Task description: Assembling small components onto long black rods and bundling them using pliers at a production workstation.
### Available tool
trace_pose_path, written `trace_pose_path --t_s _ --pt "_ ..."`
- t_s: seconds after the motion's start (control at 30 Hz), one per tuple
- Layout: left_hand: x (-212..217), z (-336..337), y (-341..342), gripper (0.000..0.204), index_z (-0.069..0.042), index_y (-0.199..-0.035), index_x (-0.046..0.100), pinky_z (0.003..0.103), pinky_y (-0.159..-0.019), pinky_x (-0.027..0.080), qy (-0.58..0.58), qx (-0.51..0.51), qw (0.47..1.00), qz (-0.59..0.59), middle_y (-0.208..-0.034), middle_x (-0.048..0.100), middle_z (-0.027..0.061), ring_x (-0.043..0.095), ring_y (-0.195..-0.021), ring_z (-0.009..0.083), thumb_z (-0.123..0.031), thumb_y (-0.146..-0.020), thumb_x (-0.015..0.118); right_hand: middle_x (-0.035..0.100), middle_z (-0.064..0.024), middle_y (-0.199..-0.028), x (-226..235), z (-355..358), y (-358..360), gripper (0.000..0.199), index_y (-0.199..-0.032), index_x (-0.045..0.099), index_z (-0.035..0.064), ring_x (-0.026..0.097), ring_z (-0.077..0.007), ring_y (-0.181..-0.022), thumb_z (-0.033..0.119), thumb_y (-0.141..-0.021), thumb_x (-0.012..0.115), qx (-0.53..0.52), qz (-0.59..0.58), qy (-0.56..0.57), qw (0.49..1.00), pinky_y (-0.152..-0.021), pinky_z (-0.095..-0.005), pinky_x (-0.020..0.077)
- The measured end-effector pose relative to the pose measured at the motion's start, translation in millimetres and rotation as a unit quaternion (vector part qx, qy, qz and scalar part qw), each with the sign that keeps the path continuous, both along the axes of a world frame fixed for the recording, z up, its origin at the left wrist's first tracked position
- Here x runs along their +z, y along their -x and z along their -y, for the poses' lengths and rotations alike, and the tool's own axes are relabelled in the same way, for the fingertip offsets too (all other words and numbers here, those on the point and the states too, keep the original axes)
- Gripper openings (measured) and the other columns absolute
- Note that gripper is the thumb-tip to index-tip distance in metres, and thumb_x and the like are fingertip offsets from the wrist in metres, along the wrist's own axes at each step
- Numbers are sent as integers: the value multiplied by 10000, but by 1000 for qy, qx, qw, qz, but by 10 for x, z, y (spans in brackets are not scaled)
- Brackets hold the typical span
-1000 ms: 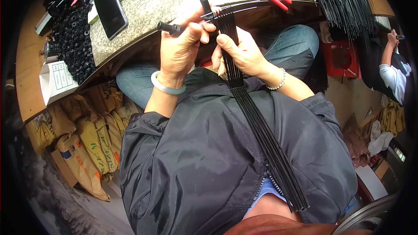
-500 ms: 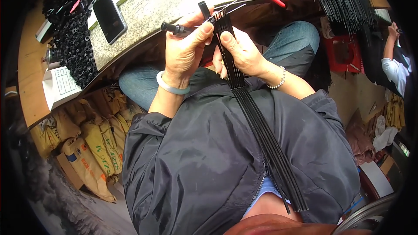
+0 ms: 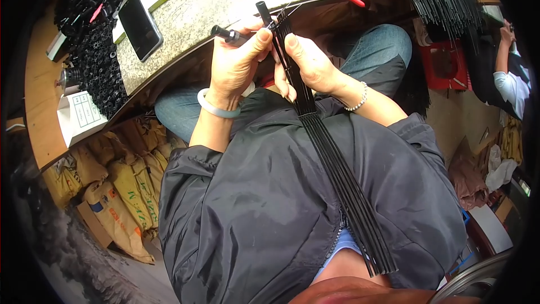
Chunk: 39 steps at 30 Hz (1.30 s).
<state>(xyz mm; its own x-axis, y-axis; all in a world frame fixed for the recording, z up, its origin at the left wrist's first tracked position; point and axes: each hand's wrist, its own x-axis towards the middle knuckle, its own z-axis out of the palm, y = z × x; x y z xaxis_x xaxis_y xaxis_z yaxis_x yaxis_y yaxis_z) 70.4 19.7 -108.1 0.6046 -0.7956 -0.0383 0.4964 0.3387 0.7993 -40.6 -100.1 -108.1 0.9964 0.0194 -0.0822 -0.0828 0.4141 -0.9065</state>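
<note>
Thin wire ends [image 3: 292,10], stretched far rightward a second ago, now reach only a little past the top of the bundle of black rods [image 3: 345,191], and the left thumb is closer to it, so the work gathers at that end. Left hand [image 3: 233,65] fingers curl around short black tubes [image 3: 262,12]; right hand [image 3: 318,68] fingers clasp the bundle, which slants down the dark jacket [image 3: 253,191].
</note>
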Motion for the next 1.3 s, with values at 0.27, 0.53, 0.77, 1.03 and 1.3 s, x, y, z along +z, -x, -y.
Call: trace_pose_path --t_s 0.27,0.53,0.77,1.03,1.3 --pt "90 -34 68 166 -2 -922 594 205 -511 411 -11 15 998 56 -752 621 64 563 -589 112 -83 -805 679 565 -122 -548 -41 -16 12 565 -873 475 2 519 -132 -383 548 -917 337 2 -7 -23 1000 -389 -217 428" --pt "83 -61 46 174 3 -952 583 208 -489 407 -26 20 999 37 -726 605 78 552 -541 128 -62 -812 665 577 -125 -539 -69 -21 -19 618 -865 520 -17 517 -125 -382 564 -913 315 23 -1 -19 1000 -396 -219 427" --pt "35 -40 51 184 32 -964 608 198 -481 398 -19 57 998 26 -723 606 63 501 -521 94 -78 -825 654 582 -118 -548 -46 -34 -26 657 -853 541 -21 532 -123 -397 587 -903 301 4 -31 -5 1000 -411 -213 436" --pt "34 -64 85 189 31 -991 599 207 -429 396 -20 52 997 53 -716 605 73 493 -480 97 -87 -847 630 597 -128 -557 -35 -14 -45 644 -859 561 -18 534 -122 -398 570 -913 303 35 -13 -30 999 -400 -217 429" --pt "-7 -30 43 233 34 -1035 600 202 -562 420 2 58 998 1 -795 607 60 487 -622 88 -80 -836 642 583 -114 -600 -8 -59 -26 510 -1012 448 12 517 -118 -400 499 -939 315 -29 0 4 1000 -414 -209 431"
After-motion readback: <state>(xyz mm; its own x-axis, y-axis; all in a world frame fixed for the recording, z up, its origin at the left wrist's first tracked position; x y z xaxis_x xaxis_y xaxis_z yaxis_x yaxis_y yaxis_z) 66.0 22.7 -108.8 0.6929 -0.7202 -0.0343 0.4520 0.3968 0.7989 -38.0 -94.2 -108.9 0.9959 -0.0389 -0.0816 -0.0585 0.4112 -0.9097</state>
